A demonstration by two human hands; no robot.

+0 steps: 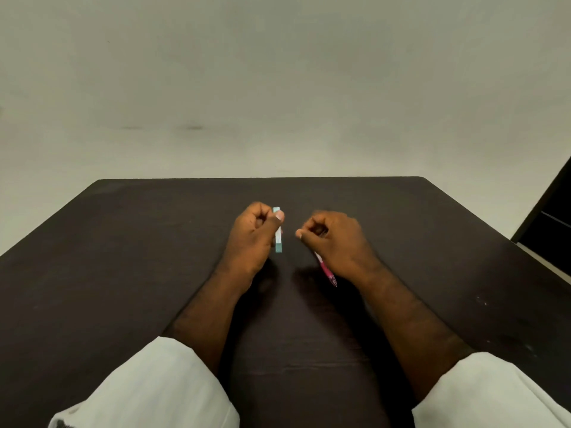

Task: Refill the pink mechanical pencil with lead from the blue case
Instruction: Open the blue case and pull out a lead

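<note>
My left hand [255,234] grips the slim blue lead case [278,239], held nearly upright a little above the table, thumb pressed near its top end. My right hand [332,239] is closed around the pink mechanical pencil [326,268]; only its lower part shows, slanting down and to the right below the palm. The thumb and forefinger of my right hand are pinched together close to the case; I cannot tell whether a lead is between them. A small gap separates the two hands.
A dark brown table [123,273] fills the lower view, its far edge against a pale wall [278,88]. A dark piece of furniture [553,217] stands at the right edge. White sleeves cover both forearms near the bottom.
</note>
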